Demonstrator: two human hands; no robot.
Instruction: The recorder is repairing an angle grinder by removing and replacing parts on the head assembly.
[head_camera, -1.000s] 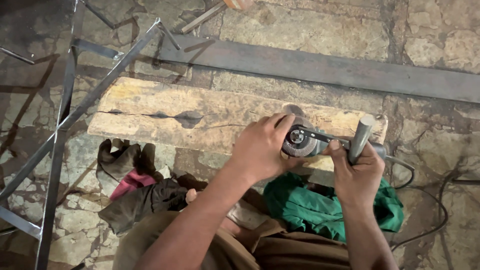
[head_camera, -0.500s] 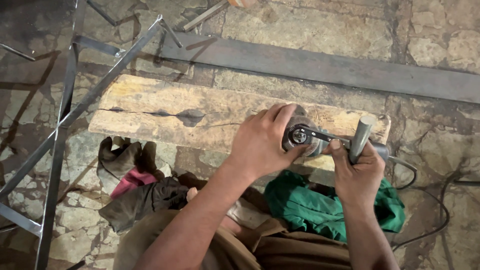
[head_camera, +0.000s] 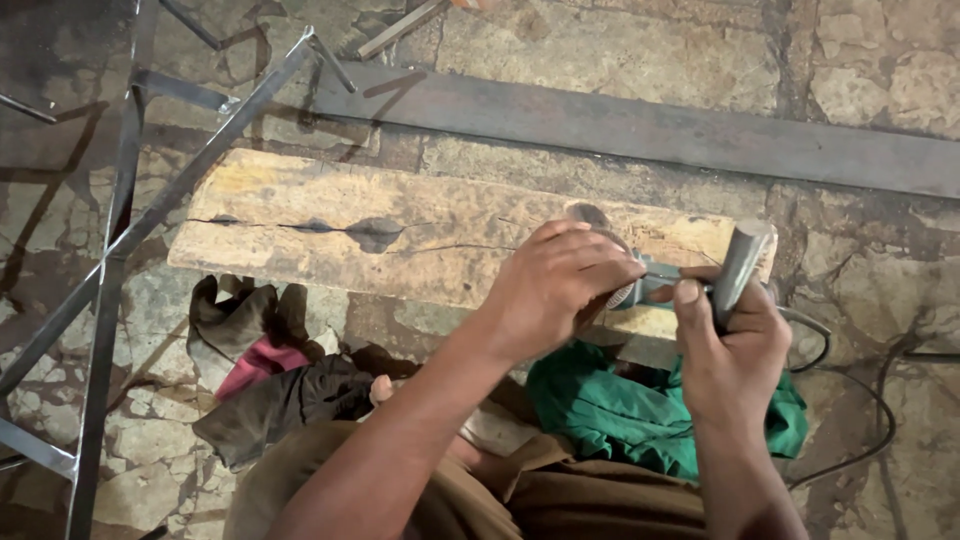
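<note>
An angle grinder lies on the right end of a cracked wooden plank. My left hand covers the grinder's head and disc, fingers curled over it. My right hand grips the grinder's grey side handle, thumb pressing toward a thin tool at the grinder's spindle. The disc itself is mostly hidden under my left hand.
A long flat steel bar lies on the stone floor beyond the plank. A welded metal frame stands at the left. Dark and pink rags and a green cloth lie near my knees. The grinder's black cord runs right.
My left hand has closed further over the grinder's head, hiding the spindle that showed before. My right hand keeps its hold on the handle.
</note>
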